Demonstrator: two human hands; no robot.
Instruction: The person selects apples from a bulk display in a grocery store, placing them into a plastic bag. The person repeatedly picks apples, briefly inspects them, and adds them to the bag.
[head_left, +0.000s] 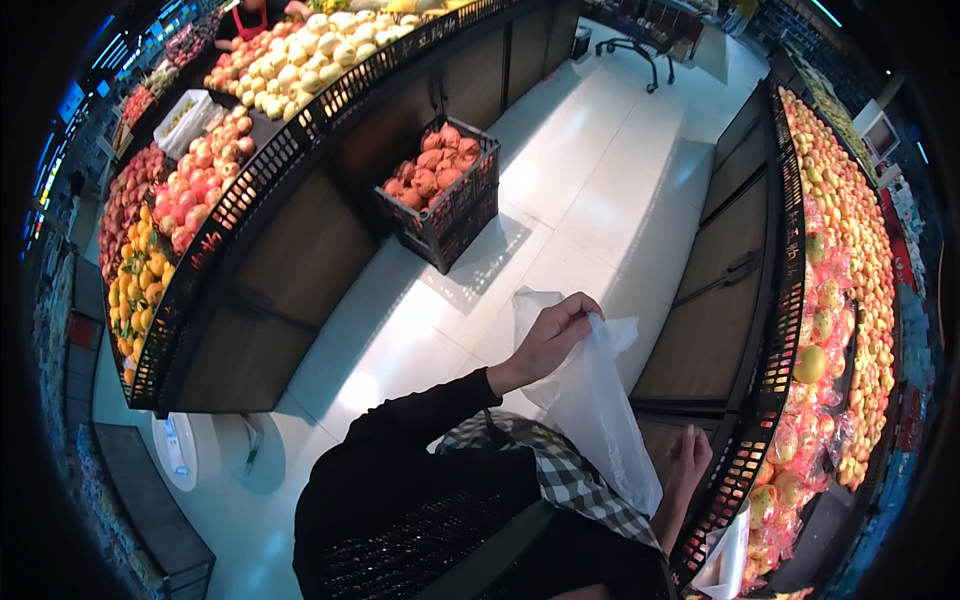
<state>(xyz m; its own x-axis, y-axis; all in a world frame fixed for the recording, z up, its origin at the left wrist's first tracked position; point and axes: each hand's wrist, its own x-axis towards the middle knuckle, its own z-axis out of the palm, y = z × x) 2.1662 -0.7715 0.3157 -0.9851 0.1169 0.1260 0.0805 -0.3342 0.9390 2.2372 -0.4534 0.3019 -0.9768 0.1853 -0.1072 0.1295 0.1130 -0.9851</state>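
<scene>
My left hand pinches the top edge of a thin translucent plastic bag between thumb and fingers. The bag hangs long and limp across a black-and-white checked cloth at my front. On the other side of the bag, my right hand is raised beside the right fruit stand, its fingers curled; whether they are closed on anything does not show. Wrapped fruit lies on that stand near the right hand, with a roll of clear plastic at its lower edge.
Stacked black crates of reddish-brown produce stand on the aisle floor against the left stand. Slotted black rails edge both stands. A shopping cart stands farther up the aisle. A person in a red apron is behind the left stand.
</scene>
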